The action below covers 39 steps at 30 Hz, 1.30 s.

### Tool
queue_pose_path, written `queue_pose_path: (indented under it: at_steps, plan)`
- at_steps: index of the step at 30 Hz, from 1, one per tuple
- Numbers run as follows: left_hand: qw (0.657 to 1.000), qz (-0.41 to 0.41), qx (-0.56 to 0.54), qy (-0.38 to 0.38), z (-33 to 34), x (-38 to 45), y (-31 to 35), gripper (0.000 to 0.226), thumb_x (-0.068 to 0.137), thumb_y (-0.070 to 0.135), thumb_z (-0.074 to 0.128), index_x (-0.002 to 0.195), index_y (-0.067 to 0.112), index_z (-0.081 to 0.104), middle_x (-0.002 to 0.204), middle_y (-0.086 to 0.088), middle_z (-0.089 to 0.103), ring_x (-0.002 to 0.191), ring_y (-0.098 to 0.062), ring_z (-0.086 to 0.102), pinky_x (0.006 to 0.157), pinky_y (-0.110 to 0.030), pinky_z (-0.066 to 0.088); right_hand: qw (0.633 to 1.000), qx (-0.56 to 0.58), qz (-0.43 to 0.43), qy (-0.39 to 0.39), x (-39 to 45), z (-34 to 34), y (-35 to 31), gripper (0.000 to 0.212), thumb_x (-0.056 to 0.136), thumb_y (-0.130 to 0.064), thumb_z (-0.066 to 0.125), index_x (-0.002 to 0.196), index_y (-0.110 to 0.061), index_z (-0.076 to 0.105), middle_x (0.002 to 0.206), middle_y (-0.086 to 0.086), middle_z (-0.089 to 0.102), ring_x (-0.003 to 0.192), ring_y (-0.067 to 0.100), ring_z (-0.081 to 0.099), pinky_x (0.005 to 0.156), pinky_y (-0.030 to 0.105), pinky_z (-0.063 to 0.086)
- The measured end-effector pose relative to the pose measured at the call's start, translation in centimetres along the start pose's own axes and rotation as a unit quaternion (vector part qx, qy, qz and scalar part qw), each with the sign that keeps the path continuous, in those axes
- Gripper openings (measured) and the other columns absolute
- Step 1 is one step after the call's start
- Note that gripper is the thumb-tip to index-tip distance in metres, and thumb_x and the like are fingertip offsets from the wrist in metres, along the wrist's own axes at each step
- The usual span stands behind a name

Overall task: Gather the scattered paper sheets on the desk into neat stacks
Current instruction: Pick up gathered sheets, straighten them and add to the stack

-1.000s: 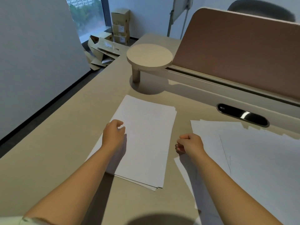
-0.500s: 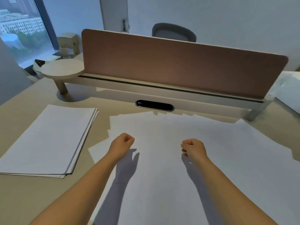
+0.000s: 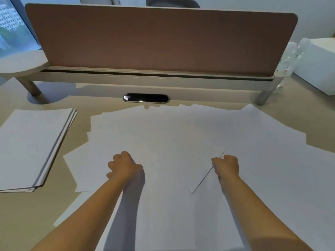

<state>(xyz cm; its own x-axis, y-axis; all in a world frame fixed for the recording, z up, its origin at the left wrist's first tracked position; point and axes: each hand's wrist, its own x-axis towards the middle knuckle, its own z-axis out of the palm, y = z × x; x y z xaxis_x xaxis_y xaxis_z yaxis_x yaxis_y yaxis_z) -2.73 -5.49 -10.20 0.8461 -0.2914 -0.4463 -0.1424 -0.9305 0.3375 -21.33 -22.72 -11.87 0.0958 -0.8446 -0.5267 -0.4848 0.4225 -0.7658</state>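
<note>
Loose white sheets (image 3: 181,131) lie overlapping across the middle and right of the beige desk (image 3: 36,211). A squared stack of paper (image 3: 30,145) sits at the left. My right hand (image 3: 226,166) pinches the right edge of a top sheet (image 3: 174,187), and that edge is lifted slightly off the pile. My left hand (image 3: 124,165) has its fingers curled at the same sheet's left side, pressed onto the paper. Its fingertips are hidden under the hand.
A brown divider panel (image 3: 159,38) on a beige rail closes off the back of the desk, with a black cable slot (image 3: 146,98) below it. A round side shelf (image 3: 21,62) stands back left. A white box (image 3: 319,64) sits back right.
My view swung right from the neat stack to the scattered sheets. Both hands left the stack, hovered as fists, then dropped onto the pile, and the right hand raised a sheet's edge.
</note>
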Motion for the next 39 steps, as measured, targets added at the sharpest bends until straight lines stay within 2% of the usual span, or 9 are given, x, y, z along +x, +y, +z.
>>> queue_pose_path:
  at_steps: [6,10,13,15,19,21,24,30,39]
  plan:
    - [0.997,-0.037,-0.062,-0.006,-0.8,1.1,-0.8,0.062,0.083,0.014,0.066,0.133,0.001,0.032,0.136,-0.02,0.031,0.12,-0.039,0.044,0.093,-0.038,0.04,0.999,0.038,0.027,-0.026,1.0,1.4,-1.2,0.003,0.081,0.001,0.056,0.082,0.0,0.058,0.068,0.01,0.052,0.064,0.026,0.053,0.075,0.036,0.048]
    - [0.994,-0.032,-0.095,-0.044,-1.4,2.2,-1.8,0.05,0.082,0.013,0.067,0.121,0.0,0.04,0.12,-0.018,0.049,0.113,-0.035,0.051,0.085,-0.035,0.042,0.998,-0.054,0.013,-0.022,2.1,2.4,-1.0,0.015,0.082,0.003,0.043,0.074,-0.01,0.046,0.07,0.008,0.049,0.078,0.03,0.055,0.071,0.034,0.044]
    - [0.993,0.001,-0.11,-0.032,-1.5,3.1,-2.4,0.015,0.085,0.014,0.063,0.082,0.006,0.05,0.088,-0.011,0.056,0.088,-0.029,0.055,0.073,-0.031,0.041,0.994,-0.1,-0.013,-0.038,2.0,2.0,-1.2,0.024,0.086,0.003,0.037,0.091,-0.018,0.048,0.085,0.006,0.05,0.072,0.023,0.049,0.065,0.029,0.043]
    - [0.991,0.012,-0.13,-0.012,-1.5,3.7,-2.7,0.028,0.087,0.014,0.06,0.063,0.009,0.046,0.069,-0.007,0.052,0.075,-0.026,0.05,0.065,-0.029,0.037,0.988,-0.146,-0.037,-0.037,1.7,1.2,-1.6,0.028,0.089,0.005,0.035,0.105,-0.009,0.053,0.092,0.009,0.05,0.08,0.021,0.045,0.056,0.023,0.034]
    - [0.984,0.009,-0.176,0.037,-1.9,4.3,-2.8,0.031,0.093,0.016,0.051,0.064,0.004,0.049,0.064,-0.007,0.049,0.073,-0.027,0.048,0.067,-0.031,0.036,0.973,-0.213,-0.064,-0.062,0.9,-0.1,-1.8,0.037,0.089,0.008,0.035,0.061,-0.017,0.032,0.069,0.001,0.037,0.061,0.015,0.036,0.052,0.021,0.025]
    - [0.977,0.014,-0.204,0.053,-2.1,4.3,-2.4,0.025,0.095,0.017,0.045,0.078,0.001,0.055,0.078,-0.012,0.056,0.079,-0.028,0.05,0.071,-0.033,0.038,0.972,-0.217,-0.08,-0.048,0.3,-0.3,-1.6,0.013,0.089,-0.001,0.044,0.082,-0.009,0.051,0.084,0.006,0.051,0.073,0.021,0.051,0.061,0.023,0.035]
    - [0.969,0.025,-0.243,0.045,-1.8,4.2,-1.8,0.034,0.097,0.024,0.041,0.115,-0.003,0.054,0.119,-0.021,0.058,0.107,-0.036,0.054,0.09,-0.04,0.042,0.943,-0.32,-0.094,0.026,0.0,-0.9,-1.0,0.063,0.09,-0.03,0.053,0.142,-0.007,0.027,0.142,0.012,0.038,0.13,0.031,0.038,0.1,0.039,0.037]
    - [0.963,0.096,-0.25,-0.029,-0.7,4.7,-1.4,0.053,0.097,0.025,0.043,0.142,0.004,0.026,0.127,-0.019,0.048,0.118,-0.032,0.048,0.104,-0.041,0.037,0.908,-0.412,-0.075,-0.012,0.2,-0.2,0.9,0.083,0.093,-0.051,0.035,0.147,-0.005,-0.009,0.157,0.013,-0.011,0.146,0.025,-0.01,0.117,0.042,-0.005]
    - [0.938,0.182,-0.268,-0.121,-0.2,3.9,1.6,0.052,0.095,0.021,0.049,0.142,0.009,0.03,0.144,-0.005,0.041,0.132,-0.025,0.041,0.107,-0.035,0.035,0.951,-0.195,-0.131,-0.199,-1.9,3.4,-1.1,0.068,0.097,-0.039,0.038,0.148,-0.023,-0.004,0.157,-0.008,-0.009,0.146,0.017,-0.01,0.12,0.037,-0.002]
